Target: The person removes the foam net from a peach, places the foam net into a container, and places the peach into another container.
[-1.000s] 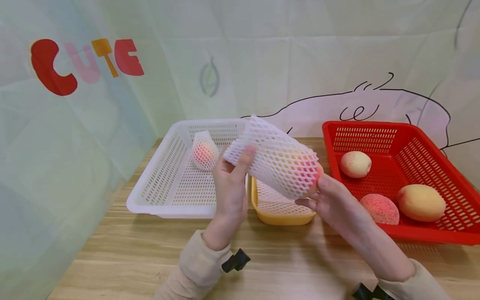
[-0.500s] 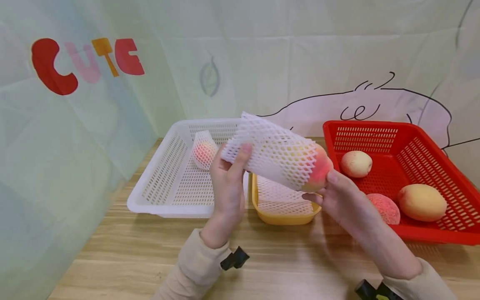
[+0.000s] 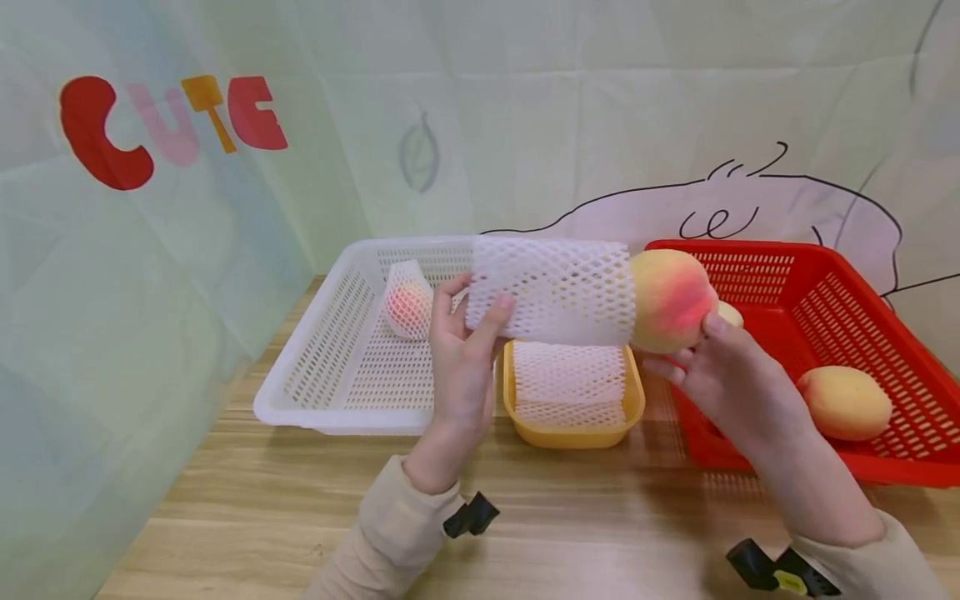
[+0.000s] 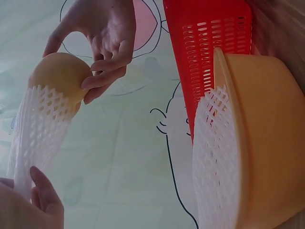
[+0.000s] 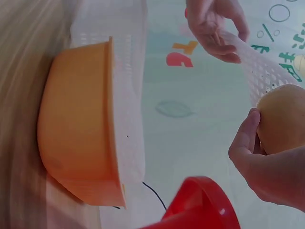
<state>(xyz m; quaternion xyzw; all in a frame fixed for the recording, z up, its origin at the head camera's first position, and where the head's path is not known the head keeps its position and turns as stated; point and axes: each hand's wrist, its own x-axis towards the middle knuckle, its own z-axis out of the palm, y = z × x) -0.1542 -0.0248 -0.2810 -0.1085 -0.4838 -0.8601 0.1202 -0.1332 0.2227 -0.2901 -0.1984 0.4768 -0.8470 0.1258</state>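
My left hand (image 3: pixel 459 367) pinches the closed-off left end of a white foam net sleeve (image 3: pixel 551 287), thumb on the near side. At the sleeve's right mouth, a yellow and pink peach (image 3: pixel 671 302) sticks well out, its left part still inside the mesh. The fingertips and thumb of my right hand (image 3: pixel 738 379) grip the peach by its bare right end. In the left wrist view the net hugs the lower part of the peach (image 4: pixel 59 74). From the right wrist, my thumb shows against the peach (image 5: pixel 283 117), near the net's edge.
Below the sleeve stands a yellow tub (image 3: pixel 573 437) of flat foam nets (image 3: pixel 568 383). A white basket (image 3: pixel 300 412) on the left holds a netted peach (image 3: pixel 409 307). On the right, a red basket (image 3: pixel 892 333) holds loose fruit, including a yellowish one (image 3: pixel 845 403).
My right hand has moved right and slightly up with the peach, which has slid from mostly inside the net to largely out. The sleeve has turned level; my left hand has barely moved.
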